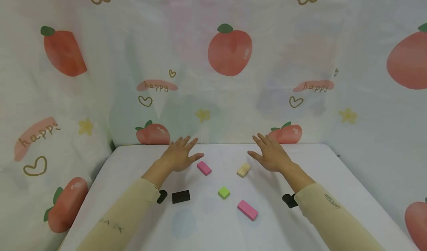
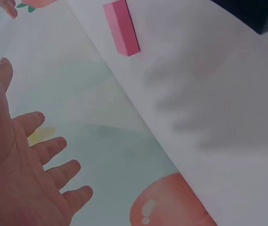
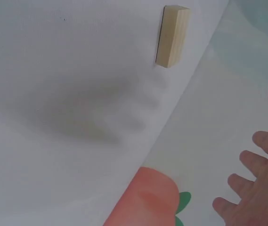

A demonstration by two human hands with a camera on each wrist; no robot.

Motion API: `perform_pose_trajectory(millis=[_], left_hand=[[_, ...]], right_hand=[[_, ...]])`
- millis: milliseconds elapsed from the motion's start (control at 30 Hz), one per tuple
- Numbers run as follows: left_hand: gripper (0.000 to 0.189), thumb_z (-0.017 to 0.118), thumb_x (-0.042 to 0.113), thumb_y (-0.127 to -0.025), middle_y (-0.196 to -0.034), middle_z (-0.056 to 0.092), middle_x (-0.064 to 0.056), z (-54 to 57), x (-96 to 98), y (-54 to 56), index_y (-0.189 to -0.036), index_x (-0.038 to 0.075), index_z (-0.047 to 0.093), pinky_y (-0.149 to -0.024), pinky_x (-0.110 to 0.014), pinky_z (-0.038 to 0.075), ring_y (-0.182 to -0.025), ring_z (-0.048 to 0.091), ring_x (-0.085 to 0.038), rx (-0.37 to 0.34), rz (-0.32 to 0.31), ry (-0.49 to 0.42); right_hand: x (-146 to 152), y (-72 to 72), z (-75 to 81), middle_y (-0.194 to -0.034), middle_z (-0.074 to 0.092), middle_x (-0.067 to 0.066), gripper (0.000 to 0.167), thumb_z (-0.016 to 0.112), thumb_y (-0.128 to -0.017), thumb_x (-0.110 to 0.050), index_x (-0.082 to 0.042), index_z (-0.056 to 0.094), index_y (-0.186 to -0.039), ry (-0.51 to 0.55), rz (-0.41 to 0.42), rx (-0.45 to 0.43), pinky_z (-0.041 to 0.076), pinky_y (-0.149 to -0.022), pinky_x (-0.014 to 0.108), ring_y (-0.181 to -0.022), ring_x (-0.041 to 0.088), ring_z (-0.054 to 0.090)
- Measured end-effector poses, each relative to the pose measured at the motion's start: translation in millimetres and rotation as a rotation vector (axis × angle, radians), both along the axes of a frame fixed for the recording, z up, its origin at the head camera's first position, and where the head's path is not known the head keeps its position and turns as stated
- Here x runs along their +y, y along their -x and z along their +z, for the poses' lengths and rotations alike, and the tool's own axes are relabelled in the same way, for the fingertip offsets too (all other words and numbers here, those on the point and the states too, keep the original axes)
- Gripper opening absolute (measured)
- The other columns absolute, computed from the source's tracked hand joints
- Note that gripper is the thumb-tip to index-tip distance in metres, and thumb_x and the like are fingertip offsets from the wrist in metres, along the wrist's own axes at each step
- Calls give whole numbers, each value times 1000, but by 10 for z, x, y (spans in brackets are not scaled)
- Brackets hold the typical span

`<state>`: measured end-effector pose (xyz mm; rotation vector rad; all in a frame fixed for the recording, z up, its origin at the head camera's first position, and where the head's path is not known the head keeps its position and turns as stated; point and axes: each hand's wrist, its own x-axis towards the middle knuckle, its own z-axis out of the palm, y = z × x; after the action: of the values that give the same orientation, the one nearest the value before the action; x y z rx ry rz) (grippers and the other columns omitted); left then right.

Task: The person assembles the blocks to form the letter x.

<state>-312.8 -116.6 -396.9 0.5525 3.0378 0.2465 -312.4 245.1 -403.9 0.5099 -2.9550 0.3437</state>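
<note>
Both hands hover over the far part of the table, fingers spread and holding nothing. My left hand (image 1: 178, 156) is nearest a pink block (image 1: 204, 168), which also shows in the left wrist view. Close to my right hand (image 1: 272, 155) lies a pale wooden block (image 1: 243, 170), seen in the right wrist view too. A small lime-green block (image 1: 224, 192) sits between the arms. Nearer the front lies a second pink block (image 1: 247, 210). On the left, by the sleeve, is a black block (image 1: 181, 197). All the blocks lie apart from one another.
A white table (image 1: 207, 232) carries the blocks. Fabric walls (image 1: 230, 102) printed with fruit, hearts and flowers stand behind it and at both sides. A black wrist device (image 1: 289, 201) hangs below the right wrist, and another (image 1: 162, 196) below the left.
</note>
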Motion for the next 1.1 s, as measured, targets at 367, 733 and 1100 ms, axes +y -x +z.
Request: perform_pose_trajectory(millis=[367, 733, 1100], left_hand=[[80, 40, 68, -103, -172, 25, -13, -36, 12, -55, -167, 23, 22, -126, -63, 19, -158, 24, -42, -23, -12, -56], [79, 43, 67, -103, -171, 28, -12, -58, 51, -131, -167, 24, 22, -127, -59, 20, -158, 25, -36, -35, -42, -113], [78, 45, 65, -103, -171, 28, -10, -36, 88, -200, -166, 23, 24, -128, -54, 21, -158, 26, -34, -34, -40, -125]], right_hand=[[-30, -68, 2, -168, 27, 24, 75, 56, -104, -48, -6, 33, -161, -4, 24, -17, 20, -123, 67, -154, 53, 22], [-64, -196, 38, -168, 29, 23, 73, 59, -104, -45, -6, 35, -161, -15, 44, -21, 20, -124, 66, -154, 51, 23], [-99, -231, 44, -168, 29, 22, 72, 61, -103, -42, -6, 35, -161, -22, 61, -12, 21, -124, 65, -155, 50, 23]])
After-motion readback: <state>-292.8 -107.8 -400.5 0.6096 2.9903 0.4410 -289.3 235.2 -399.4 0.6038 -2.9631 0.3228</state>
